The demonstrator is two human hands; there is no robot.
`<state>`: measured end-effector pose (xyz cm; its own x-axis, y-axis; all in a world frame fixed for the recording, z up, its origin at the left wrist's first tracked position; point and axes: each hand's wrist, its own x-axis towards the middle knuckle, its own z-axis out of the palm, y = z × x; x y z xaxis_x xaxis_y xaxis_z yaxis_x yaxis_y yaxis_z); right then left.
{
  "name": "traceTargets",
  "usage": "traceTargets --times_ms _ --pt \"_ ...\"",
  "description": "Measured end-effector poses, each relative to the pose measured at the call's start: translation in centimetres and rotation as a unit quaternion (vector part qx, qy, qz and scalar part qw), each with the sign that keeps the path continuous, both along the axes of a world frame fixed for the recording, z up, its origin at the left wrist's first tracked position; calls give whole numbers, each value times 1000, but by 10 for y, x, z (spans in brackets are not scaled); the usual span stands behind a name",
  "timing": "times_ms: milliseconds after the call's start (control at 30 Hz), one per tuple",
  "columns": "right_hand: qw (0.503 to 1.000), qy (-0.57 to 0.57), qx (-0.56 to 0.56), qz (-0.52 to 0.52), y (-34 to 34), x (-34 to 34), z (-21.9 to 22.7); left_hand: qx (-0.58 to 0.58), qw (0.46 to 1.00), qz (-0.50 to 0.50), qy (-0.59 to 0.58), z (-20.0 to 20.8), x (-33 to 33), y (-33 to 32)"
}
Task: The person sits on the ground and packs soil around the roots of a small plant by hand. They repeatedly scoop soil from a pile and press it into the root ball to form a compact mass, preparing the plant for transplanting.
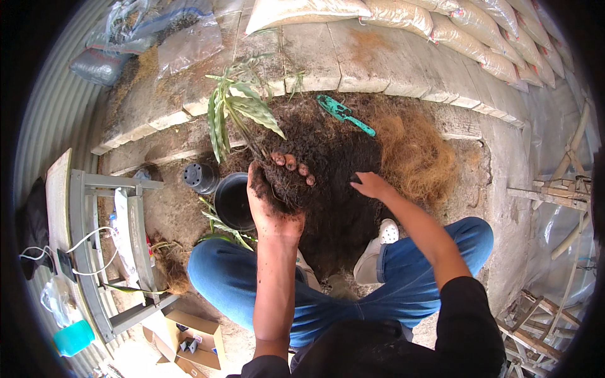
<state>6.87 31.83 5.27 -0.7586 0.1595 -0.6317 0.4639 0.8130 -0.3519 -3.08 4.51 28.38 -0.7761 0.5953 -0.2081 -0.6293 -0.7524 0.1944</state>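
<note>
My left hand (275, 211) is palm up, its fingers curled around the soil-covered root ball (287, 187) of a leafy plant (242, 108). The plant leans up and to the left, with long, pale green mottled leaves. To the right, my right hand (370, 185) is at the heap of dark soil (337, 208); its fingers are soil-dark and partly lost against it, so their closure cannot be made out. A teal hand trowel (345, 114) lies at the far side of the soil. Left of my left hand stands a black plant pot (233, 201).
Brown coir fibre (419, 160) lies right of the soil. A smaller black pot (201, 178) and a loose leafy plant (222, 225) are on the left. Concrete blocks (372, 72) form a ledge behind, with filled sacks (403, 16) on it. A grey bench (104, 183) and a cardboard box (189, 337) are left.
</note>
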Motion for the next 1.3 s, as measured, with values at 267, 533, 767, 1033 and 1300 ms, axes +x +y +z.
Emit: traceTargets --times_ms 267,533,767,1033,1300 --pt "978 146 143 48 -37 -23 -72 -21 1000 14 -13 -15 -10 -2" --pt "976 170 -6 -138 -63 5 -85 -51 999 5 -9 -26 -10 9" --pt "949 269 139 -84 -43 22 -90 -68 997 -9 -42 -32 -9 18" --pt "908 208 -234 -276 -68 1 -61 -81 996 1 -49 -33 -9 19" --pt "961 223 109 -123 -41 -42 -101 -89 995 -3 -45 -28 -6 20"
